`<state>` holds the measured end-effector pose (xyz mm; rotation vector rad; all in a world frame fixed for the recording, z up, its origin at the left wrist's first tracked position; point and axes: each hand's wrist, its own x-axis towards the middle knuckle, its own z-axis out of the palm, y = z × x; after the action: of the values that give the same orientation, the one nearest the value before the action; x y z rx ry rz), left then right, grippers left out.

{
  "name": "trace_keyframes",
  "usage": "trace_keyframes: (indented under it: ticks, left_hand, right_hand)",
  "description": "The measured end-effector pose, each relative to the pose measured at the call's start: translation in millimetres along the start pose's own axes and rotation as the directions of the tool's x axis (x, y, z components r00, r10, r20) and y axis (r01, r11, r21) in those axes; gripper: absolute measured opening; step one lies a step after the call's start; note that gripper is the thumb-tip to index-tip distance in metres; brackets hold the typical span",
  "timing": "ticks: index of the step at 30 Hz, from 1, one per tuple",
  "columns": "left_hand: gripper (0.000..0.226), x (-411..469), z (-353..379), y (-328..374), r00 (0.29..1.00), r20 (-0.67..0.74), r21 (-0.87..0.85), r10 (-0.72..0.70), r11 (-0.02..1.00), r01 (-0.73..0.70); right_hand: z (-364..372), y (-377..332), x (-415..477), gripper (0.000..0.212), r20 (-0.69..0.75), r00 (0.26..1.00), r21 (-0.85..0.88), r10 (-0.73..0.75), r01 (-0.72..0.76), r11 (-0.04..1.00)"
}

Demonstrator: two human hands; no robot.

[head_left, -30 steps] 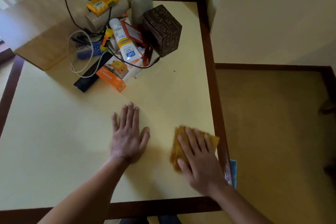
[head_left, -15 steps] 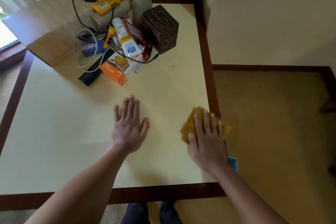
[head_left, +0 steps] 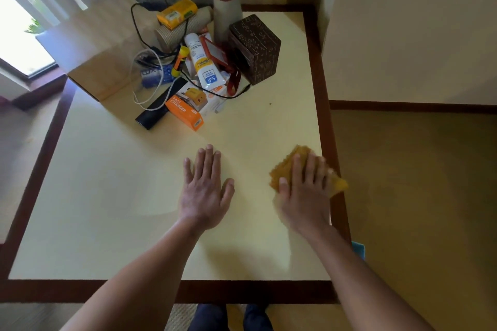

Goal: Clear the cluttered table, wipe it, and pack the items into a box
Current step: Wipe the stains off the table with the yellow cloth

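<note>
Cloth (head_left: 285, 169): yellow-orange, crumpled, lying at the right edge of the table (head_left: 107, 196), about midway along that edge. One corner of it hangs out over the dark wooden border. The right hand (head_left: 304, 191) lies flat on top of it, palm down, fingers spread and pointing toward the far edge; it presses the cloth to the surface rather than pinching it. The hand is slightly blurred, so a wipe stroke is judged to be in progress.

Left hand (head_left: 204, 191): empty, flat on the bare tabletop, fingers extended, well apart from the cloth and nearer the table's middle. It appears to brace the person.

Key relation: the unwiped part and the clutter both lie away from the cloth toward the far edge and to its left. The pile (head_left: 204, 62) sits at the far edge near the left corner: a charger box (head_left: 184, 113), a white tube (head_left: 201, 64), a dark patterned box (head_left: 255, 48), a tall vase (head_left: 226, 11), paper cups (head_left: 177, 32), cables. Between cloth and pile the surface is bare, with one small dark speck (head_left: 270, 103) lying far of the cloth.

Judgement: the right hand is the only one on the cloth and the nearer to the right edge; any next stroke runs along that edge toward the far corner or sweeps left toward the left hand. The pile is still on the table, so packing is not yet done. A cardboard box (head_left: 105, 43) stands at the far left corner, touching the clutter.
</note>
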<state>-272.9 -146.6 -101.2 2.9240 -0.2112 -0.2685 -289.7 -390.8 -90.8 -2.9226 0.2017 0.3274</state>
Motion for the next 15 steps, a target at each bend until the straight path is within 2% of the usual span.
trace_keyframes:
  ticks: [3, 6, 8, 11, 15]
  left_hand:
    - [0.078, -2, -3, 2, 1.0, 0.012, 0.001, 0.013, 1.0, -0.013]
    - [0.078, -1, -7, 4, 1.0, 0.021, -0.006, 0.01, 1.0, -0.01]
    - [0.079, 1, -8, 5, 0.999, 0.036, -0.003, -0.002, 1.0, 0.002]
    - [0.081, 3, -6, 4, 0.999, 0.034, -0.009, 0.006, 1.0, -0.006]
    - [0.085, 5, -2, -2, 1.0, 0.003, -0.033, 0.027, 0.999, -0.027]
  right_hand:
    - [2, -33, -1, 0.073, 0.045, 0.951, -0.032, -0.306, 0.308, 0.951]
    - [-8, -21, 28, 0.073, 0.071, 0.897, -0.058, -0.436, 0.44, 0.896]
    - [-16, -7, 69, 0.072, 0.046, 0.918, -0.068, -0.395, 0.397, 0.915]
    - [-29, 7, 140, 0.071, -0.012, 0.975, -0.099, -0.222, 0.22, 0.971]
    - [-38, -21, 197, 0.073, -0.036, 0.999, 0.007, 0.028, -0.027, 1.0]
